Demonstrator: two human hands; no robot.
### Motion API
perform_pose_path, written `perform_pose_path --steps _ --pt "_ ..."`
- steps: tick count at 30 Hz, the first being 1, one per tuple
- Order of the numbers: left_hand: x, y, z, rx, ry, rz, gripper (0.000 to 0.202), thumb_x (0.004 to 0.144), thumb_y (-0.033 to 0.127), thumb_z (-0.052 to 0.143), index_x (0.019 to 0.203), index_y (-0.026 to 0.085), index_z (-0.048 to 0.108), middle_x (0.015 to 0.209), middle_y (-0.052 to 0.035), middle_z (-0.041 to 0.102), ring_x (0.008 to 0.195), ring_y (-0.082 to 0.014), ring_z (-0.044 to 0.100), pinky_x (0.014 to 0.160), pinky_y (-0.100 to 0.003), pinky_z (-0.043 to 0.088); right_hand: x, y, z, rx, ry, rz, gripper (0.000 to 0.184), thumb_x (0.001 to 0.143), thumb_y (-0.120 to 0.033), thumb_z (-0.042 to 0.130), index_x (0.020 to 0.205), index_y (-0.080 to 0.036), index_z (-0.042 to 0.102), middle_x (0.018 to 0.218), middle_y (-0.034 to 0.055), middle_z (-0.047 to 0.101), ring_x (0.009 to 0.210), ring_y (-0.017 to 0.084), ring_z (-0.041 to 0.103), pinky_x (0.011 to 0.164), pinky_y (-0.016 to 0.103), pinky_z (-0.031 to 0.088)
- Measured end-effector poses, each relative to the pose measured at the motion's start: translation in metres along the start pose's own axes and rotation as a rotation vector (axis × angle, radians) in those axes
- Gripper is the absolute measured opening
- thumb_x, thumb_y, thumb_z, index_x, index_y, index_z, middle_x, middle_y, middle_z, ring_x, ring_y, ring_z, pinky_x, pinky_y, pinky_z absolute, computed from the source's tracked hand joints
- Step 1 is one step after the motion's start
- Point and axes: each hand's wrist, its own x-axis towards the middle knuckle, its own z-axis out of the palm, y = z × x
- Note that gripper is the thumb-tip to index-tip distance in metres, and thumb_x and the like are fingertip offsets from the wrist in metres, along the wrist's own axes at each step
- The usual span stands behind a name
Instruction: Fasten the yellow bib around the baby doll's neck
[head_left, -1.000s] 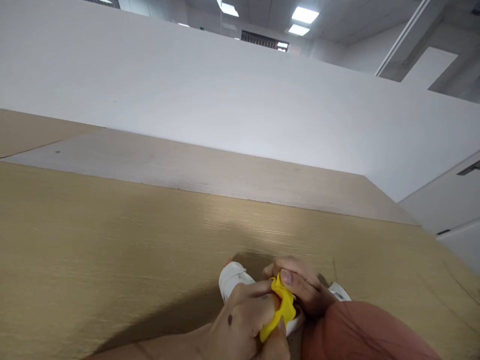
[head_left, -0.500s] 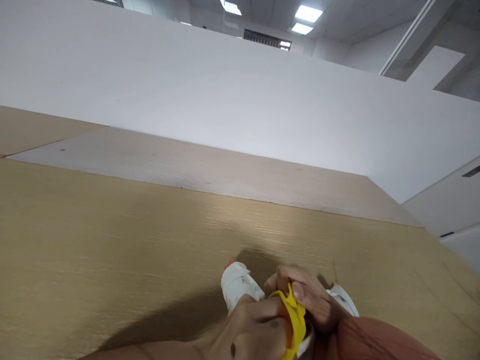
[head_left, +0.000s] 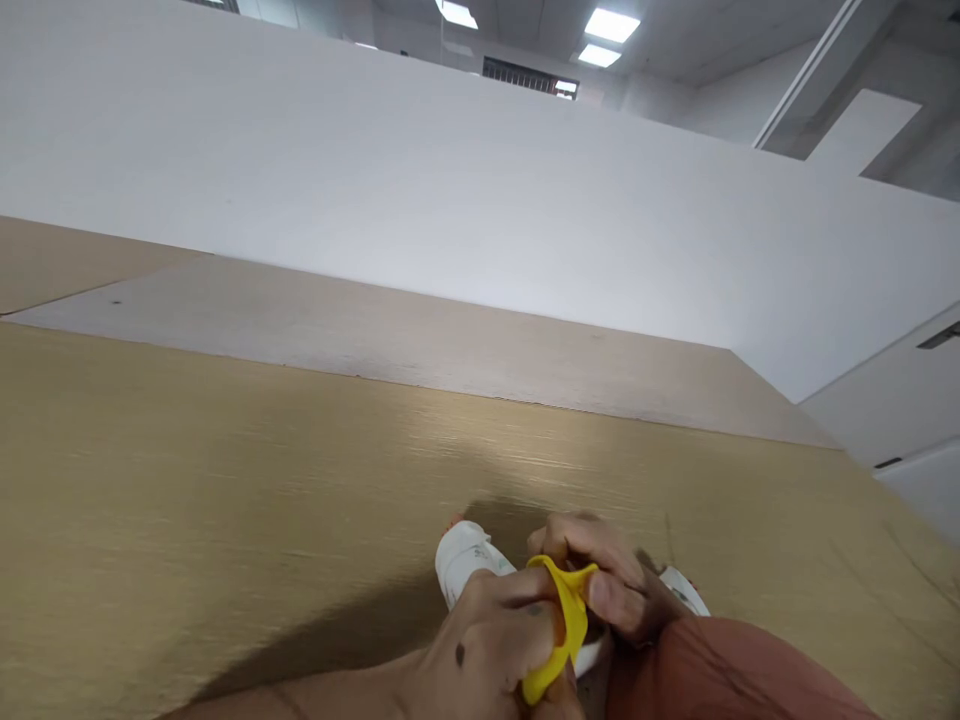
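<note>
Low in the head view, a stretchy yellow loop of thin material [head_left: 574, 615] runs between my two hands; its exact kind is not clear. My left hand [head_left: 499, 635] is closed, with its fingers partly inside the loop. Gripping the loop's upper edge between thumb and fingers is my right hand [head_left: 611, 580]. Beyond my left hand lies a white, tube-shaped piece [head_left: 465, 555] with faint print and a reddish tip, partly covered by the hand. Another white piece [head_left: 682, 592] shows beside my right wrist. More white material under the loop is mostly hidden.
A yellowish wooden tabletop [head_left: 262, 470] spreads beneath my hands, with a paler board strip [head_left: 450, 335] along its back. Behind stands a white partition [head_left: 450, 190]. At the bottom right is a rounded reddish shape [head_left: 720, 670]. White drawer fronts [head_left: 900, 400] are at the right.
Both hands have shifted slightly left and up with the yellow loop. The loop's upper edge is now stretched wider between my left fingers and right thumb.
</note>
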Motion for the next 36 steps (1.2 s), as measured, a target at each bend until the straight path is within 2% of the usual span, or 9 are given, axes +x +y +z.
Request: perform_pose_path --steps 3,5,9,13,17,25,29,31,36 --pt "0.002 0.003 0.000 -0.041 0.025 -0.063 0.016 0.064 0.007 0.042 0.066 0.021 0.035 0.058 0.0030 0.041 0.046 -0.0069 0.034 0.040 -0.022 0.023 0.002 0.001 0.000 0.048 0.005 0.030 0.037 0.075 -0.048 0.058 0.071 -0.017 0.038 0.059 -0.0033 0.036 0.050 0.005 0.027 0.048 0.021 0.019" --pt "0.002 0.005 0.000 -0.030 0.035 -0.073 0.017 0.065 0.007 0.043 0.066 0.021 0.033 0.058 0.0036 0.039 0.045 -0.0066 0.032 0.040 -0.022 0.021 0.003 0.002 0.001 0.086 0.013 0.068 0.037 0.076 -0.049 0.058 0.071 -0.017 0.039 0.059 -0.0030 0.037 0.051 0.005 0.028 0.048 0.021 0.019" --pt "0.001 0.002 0.001 -0.016 0.037 -0.035 0.022 0.064 0.006 0.042 0.066 0.021 0.025 0.056 0.0040 0.034 0.044 -0.0070 0.029 0.040 -0.024 0.020 0.002 0.004 0.003 0.194 -0.009 0.123 0.038 0.081 -0.050 0.054 0.071 -0.017 0.037 0.065 -0.0018 0.037 0.056 0.006 0.030 0.051 0.020 0.023" --pt "-0.005 -0.004 0.005 0.026 0.033 -0.017 0.022 0.058 0.010 0.046 0.065 0.021 0.027 0.055 0.0035 0.037 0.046 -0.0089 0.035 0.041 -0.025 0.024 0.001 0.009 0.004 0.296 -0.051 0.128 0.035 0.083 -0.049 0.051 0.072 -0.018 0.038 0.065 -0.0012 0.037 0.056 0.008 0.032 0.052 0.021 0.026" --pt "-0.008 -0.007 0.007 0.083 0.056 0.017 0.023 0.059 0.012 0.047 0.064 0.021 0.026 0.051 0.0050 0.037 0.044 -0.0084 0.035 0.039 -0.024 0.023 0.001 0.015 0.006 0.316 -0.033 0.102 0.029 0.083 -0.044 0.052 0.071 -0.020 0.041 0.062 -0.0008 0.037 0.053 0.009 0.032 0.049 0.023 0.025" --pt "-0.003 -0.002 0.000 0.032 0.006 0.016 0.023 0.065 0.008 0.049 0.065 0.021 0.030 0.053 0.0043 0.042 0.046 -0.0081 0.039 0.041 -0.022 0.029 -0.003 0.025 0.011 0.436 0.065 0.186 0.037 0.084 -0.050 0.050 0.069 -0.017 0.045 0.063 0.0001 0.041 0.054 0.008 0.036 0.050 0.022 0.026" --pt "-0.003 -0.001 0.002 0.002 0.070 0.053 0.018 0.074 0.016 0.046 0.066 0.022 0.031 0.051 0.0035 0.039 0.046 -0.0103 0.040 0.040 -0.024 0.029 -0.003 0.024 0.012 0.492 0.054 0.243 0.039 0.082 -0.051 0.054 0.068 -0.017 0.045 0.062 -0.0005 0.041 0.055 0.008 0.037 0.051 0.022 0.027" --pt "-0.004 -0.002 0.002 -0.026 0.060 0.049 0.016 0.077 0.019 0.043 0.067 0.022 0.031 0.052 0.0031 0.038 0.046 -0.0107 0.040 0.041 -0.024 0.029 -0.003 0.025 0.011 0.495 0.048 0.251 0.041 0.081 -0.054 0.054 0.067 -0.016 0.045 0.062 -0.0002 0.043 0.055 0.008 0.038 0.051 0.022 0.028" --pt "-0.013 -0.004 0.005 -0.039 0.059 0.020 0.015 0.076 0.017 0.049 0.067 0.021 0.037 0.055 0.0029 0.047 0.049 -0.0090 0.042 0.046 -0.020 0.035 -0.007 0.035 0.010 0.526 0.048 0.302 0.049 0.074 -0.060 0.060 0.062 -0.016 0.041 0.058 -0.0017 0.041 0.053 0.007 0.037 0.050 0.022 0.027"
